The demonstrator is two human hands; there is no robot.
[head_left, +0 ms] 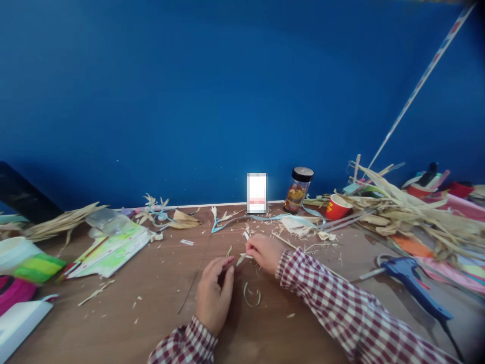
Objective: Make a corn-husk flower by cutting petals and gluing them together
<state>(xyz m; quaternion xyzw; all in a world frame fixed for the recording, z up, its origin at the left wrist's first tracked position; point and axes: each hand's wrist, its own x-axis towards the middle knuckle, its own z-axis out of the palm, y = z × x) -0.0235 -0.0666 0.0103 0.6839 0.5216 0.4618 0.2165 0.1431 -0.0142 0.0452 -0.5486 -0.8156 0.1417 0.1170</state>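
Observation:
My right hand (pixel 265 253) is closed in a pinch on a pale strip of corn husk (pixel 242 258), whose end pokes out left of the fingers. To its left, my left hand (pixel 215 290) is loosely curved, with a gap between thumb and forefinger. A short greenish strip (pixel 229 250) shows just beyond those fingertips; I cannot tell if they touch it. Below my right hand, a thin curled fibre (pixel 252 296) lies on the brown table (pixel 151 323). Husk scraps and light blue ribbon (pixel 261 217) lie beyond both hands.
A glue gun (pixel 413 283) lies at right, below a heap of dried husks (pixel 405 207). A red paper cup (pixel 338 207) and a dark-lidded jar (pixel 298 191) stand at the back. Leftward are a green-painted sheet (pixel 117 250) and a white box (pixel 25 326).

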